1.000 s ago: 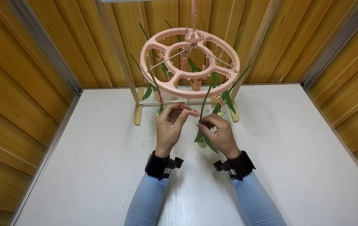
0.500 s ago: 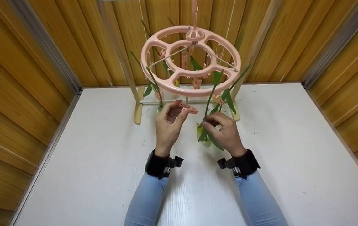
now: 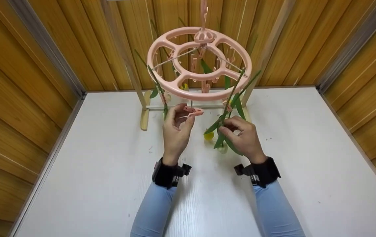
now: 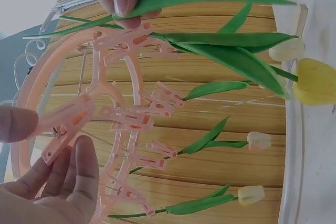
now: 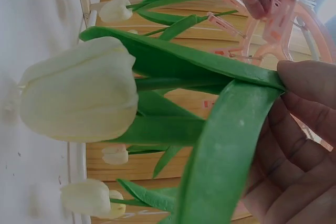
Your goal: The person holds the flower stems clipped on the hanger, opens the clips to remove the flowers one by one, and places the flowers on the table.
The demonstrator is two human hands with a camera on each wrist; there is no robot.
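**Hands at pink hanger**

Frame centre: right hand [image 3: 244, 138] fingers curled, pinching white tulip [image 5: 79, 95] by stem and leaves. Left hand [image 3: 176, 130] pinches pink clip [image 3: 191, 112] between thumb and fingertips. Above, round hanger [image 3: 199, 62], wooden rack behind.

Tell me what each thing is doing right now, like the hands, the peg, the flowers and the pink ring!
Left hand: pinches a pink plastic clothes peg.
Right hand: grips a white artificial tulip by its green stem and leaves, bloom pointing down.
Round pink plastic peg hanger: hangs above the white table.
Yellow artificial tulip: hangs head down between the hands.
Other white tulips: clipped to the hanger's pegs.
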